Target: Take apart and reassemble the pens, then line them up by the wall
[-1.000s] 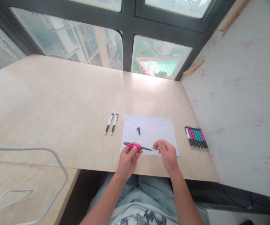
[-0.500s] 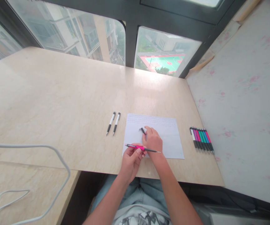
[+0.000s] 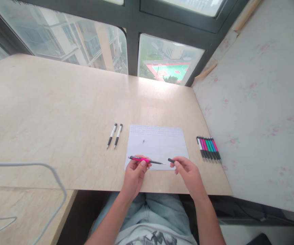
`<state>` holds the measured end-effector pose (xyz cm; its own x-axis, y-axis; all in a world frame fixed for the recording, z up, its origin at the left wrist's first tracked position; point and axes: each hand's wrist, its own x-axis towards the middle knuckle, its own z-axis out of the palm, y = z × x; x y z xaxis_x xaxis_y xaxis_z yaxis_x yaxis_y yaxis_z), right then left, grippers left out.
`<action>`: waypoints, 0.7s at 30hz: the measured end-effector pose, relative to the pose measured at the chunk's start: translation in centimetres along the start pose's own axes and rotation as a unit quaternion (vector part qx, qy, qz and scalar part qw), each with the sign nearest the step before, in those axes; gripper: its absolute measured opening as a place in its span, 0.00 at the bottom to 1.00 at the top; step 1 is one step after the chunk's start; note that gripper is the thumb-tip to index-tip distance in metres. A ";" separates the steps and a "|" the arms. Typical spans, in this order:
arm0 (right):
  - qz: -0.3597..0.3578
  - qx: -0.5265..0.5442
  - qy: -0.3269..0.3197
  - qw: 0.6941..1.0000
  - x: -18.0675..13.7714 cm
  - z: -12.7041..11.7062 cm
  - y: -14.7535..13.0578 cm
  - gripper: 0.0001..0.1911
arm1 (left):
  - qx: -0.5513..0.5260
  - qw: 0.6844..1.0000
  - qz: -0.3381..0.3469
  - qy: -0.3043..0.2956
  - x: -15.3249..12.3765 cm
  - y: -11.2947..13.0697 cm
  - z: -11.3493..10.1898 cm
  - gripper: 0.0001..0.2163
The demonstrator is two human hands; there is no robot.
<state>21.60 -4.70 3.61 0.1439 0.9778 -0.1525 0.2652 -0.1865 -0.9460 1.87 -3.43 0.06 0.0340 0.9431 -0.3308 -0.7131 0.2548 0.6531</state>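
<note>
My left hand (image 3: 136,172) is closed on a pink pen (image 3: 143,159) held level over the near edge of the paper, its bare refill tip pointing right. Between the thumb and fingers of my right hand (image 3: 187,172) is a black pen grip sleeve (image 3: 171,160), a short gap away from the refill tip. Beneath both hands lies a white sheet of paper (image 3: 159,143) with lines of faint writing along its top. A tiny metallic pen tip (image 3: 143,141) rests on the paper's upper left part.
Two white-and-black pens (image 3: 115,136) lie left of the paper. To the right, a row of several coloured pens (image 3: 209,149) sits near the wall (image 3: 259,119). A grey cable (image 3: 47,166) loops over the left side of the table (image 3: 67,119). Windows line the back.
My right hand has picked the black grip sleeve up off the paper and brought it back to the right, facing the pen tip. The left hand still holds the pink pen. The view has shifted slightly.
</note>
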 end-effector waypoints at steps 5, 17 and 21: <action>-0.036 -0.006 -0.006 0.999 -0.8 -0.3 -0.1 0.14 | 0.023 1.000 0.013 -0.001 0.0 -0.2 -0.1 0.07; -0.077 -0.015 0.006 0.997 -1.3 -0.2 0.5 0.12 | 0.040 0.999 0.028 0.001 -0.3 -0.1 0.2 0.09; -0.088 -0.025 -0.003 0.996 -1.3 0.7 0.2 0.12 | 0.063 0.998 0.013 -0.027 -0.3 0.1 0.2 0.08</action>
<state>20.86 -5.91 3.39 0.0862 0.9962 0.0126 0.3327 -0.0168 -0.9429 1.93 -3.65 0.33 0.0566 0.9592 -0.2771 -0.6210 0.2511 0.7425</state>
